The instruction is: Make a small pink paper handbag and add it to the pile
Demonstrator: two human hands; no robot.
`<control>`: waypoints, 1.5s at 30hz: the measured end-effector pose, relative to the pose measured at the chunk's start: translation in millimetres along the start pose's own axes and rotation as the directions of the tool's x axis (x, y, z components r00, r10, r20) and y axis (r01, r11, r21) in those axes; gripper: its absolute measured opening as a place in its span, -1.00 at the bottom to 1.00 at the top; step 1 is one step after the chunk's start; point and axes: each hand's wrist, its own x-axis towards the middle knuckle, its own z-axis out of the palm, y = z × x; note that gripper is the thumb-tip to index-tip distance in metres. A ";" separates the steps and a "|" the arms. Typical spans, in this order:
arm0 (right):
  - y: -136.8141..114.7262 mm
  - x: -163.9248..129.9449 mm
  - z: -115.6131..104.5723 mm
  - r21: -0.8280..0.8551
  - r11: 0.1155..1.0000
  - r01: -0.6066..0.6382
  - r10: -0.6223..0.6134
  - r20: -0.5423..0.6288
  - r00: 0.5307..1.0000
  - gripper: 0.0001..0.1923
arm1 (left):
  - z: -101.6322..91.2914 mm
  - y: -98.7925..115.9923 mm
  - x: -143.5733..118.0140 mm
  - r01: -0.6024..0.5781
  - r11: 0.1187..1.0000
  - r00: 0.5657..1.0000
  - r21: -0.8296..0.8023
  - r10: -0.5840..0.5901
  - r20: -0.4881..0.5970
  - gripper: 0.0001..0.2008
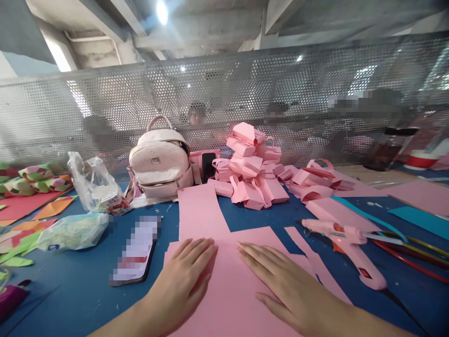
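Pink paper sheets [231,290] lie stacked on the blue table in front of me, their edges not quite lined up. My left hand [187,276] rests flat on the left part of the top sheet, fingers stretched forward. On the right part lies my right hand [280,281], palm down, with its thumb apart from the fingers. Neither hand holds anything. A longer pink sheet [201,210] reaches from the stack towards the back. Beside my right hand is a narrow pink paper strip [315,262].
A pink glue gun [351,243] with its cord lies at right. Folded pink paper boxes [250,173] are heaped behind, near a pale backpack [161,164]. A phone [138,250] and a plastic bag [75,231] lie left. A perforated metal screen [224,89] closes the back.
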 end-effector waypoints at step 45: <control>3.0 15.3 -23.5 0.950 0.151 -0.273 0.394 0.195 0.898 -0.51 | -5.6 7.3 11.7 0.128 0.485 0.776 -0.865 -0.592 -0.217 -0.74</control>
